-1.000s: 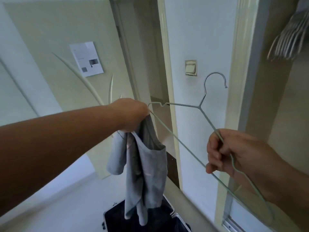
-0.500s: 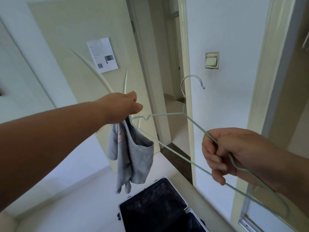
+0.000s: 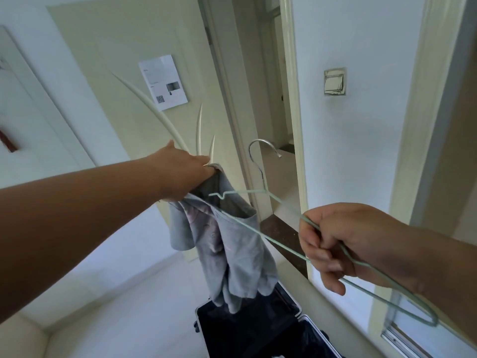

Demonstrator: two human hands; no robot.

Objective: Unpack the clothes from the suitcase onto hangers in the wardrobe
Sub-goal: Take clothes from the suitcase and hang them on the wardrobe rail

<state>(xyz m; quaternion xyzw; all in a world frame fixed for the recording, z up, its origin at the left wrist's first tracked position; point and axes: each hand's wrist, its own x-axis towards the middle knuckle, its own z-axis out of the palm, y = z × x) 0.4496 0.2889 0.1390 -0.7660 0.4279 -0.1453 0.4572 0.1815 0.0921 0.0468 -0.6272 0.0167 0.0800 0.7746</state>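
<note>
My left hand (image 3: 182, 174) is shut on the top of a small grey garment (image 3: 232, 251), which hangs down from it in the middle of the view. My right hand (image 3: 343, 244) grips one arm of a pale green wire hanger (image 3: 260, 231) with a silver hook. The hanger's far shoulder tip lies just in front of the garment's open top edge. Below the garment, an open suitcase (image 3: 247, 332) with a dark lining lies on the floor.
A cream door (image 3: 124, 73) with a paper notice (image 3: 163, 82) stands behind my left hand, next to an open doorway (image 3: 268, 99). A wall switch (image 3: 335, 81) sits on the white wall at right. A pale frame (image 3: 423, 125) runs down the right side.
The camera has tilted down and left, bringing more of the suitcase into view. The hanger's far tip has moved from beside my left hand to in front of the garment's opening.
</note>
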